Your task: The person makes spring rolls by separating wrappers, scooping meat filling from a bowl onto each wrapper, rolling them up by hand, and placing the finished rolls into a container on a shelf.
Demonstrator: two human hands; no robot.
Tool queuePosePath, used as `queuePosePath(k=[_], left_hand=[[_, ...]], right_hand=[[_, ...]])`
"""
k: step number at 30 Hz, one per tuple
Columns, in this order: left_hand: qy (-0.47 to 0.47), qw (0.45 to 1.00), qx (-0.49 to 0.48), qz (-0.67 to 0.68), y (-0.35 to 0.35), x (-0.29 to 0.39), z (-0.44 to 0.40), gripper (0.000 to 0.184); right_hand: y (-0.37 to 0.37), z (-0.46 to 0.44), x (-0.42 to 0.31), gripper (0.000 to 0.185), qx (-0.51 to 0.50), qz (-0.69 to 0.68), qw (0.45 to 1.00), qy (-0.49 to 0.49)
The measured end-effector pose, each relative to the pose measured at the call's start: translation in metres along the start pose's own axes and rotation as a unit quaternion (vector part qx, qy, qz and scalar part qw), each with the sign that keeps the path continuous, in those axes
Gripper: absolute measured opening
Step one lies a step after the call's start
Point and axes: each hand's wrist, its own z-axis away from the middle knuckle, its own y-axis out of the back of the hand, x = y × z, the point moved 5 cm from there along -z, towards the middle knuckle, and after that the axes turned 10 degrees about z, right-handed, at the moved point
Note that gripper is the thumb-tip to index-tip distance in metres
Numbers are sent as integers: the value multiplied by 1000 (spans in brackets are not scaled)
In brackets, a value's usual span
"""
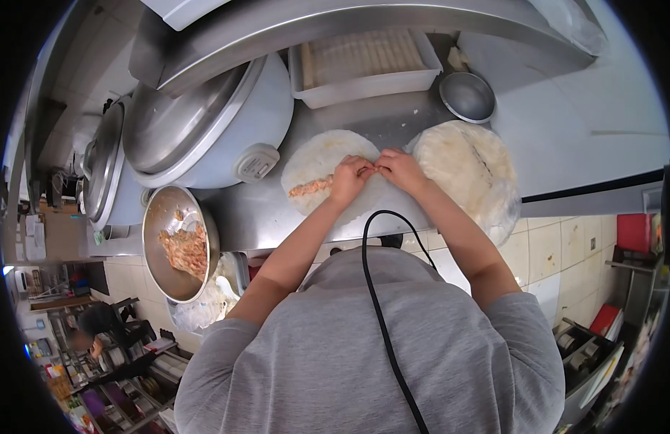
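Observation:
A round, pale wrapper sheet [322,150] lies flat on the steel counter. Across its lower left runs a strip of orange-pink minced filling [310,188], whose right end goes out of sight behind my left hand [352,179]. My left hand is closed, its fingertips pinched together over the sheet's right side. My right hand [401,171], also closed in a pinch, meets it there fingertip to fingertip. What the fingers hold is too small and covered to make out. Just right of my right hand sits a stack of round wrappers [461,155], partly in clear plastic.
A metal bowl of minced filling [183,253] stands at the counter's left edge. Behind it are large lidded cookers [266,116]. A white tray [371,88] of pale rolls lies under the steel shelf [364,16], beside a small metal bowl [467,98]. Another person [103,325] is far left.

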Motion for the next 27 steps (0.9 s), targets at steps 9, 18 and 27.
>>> queuePosePath(k=[9,18,27], left_hand=[[259,925,54,275,31,3,0,22],[226,775,153,570,189,26,47,26],[381,779,449,-215,415,-22,268,24]], right_hand=[[35,-23,-15,12,76,-172,970,-153],[51,-48,-48,13,96,-235,967,-15],[1,-17,-9,15,-12,-103,994,-29]])
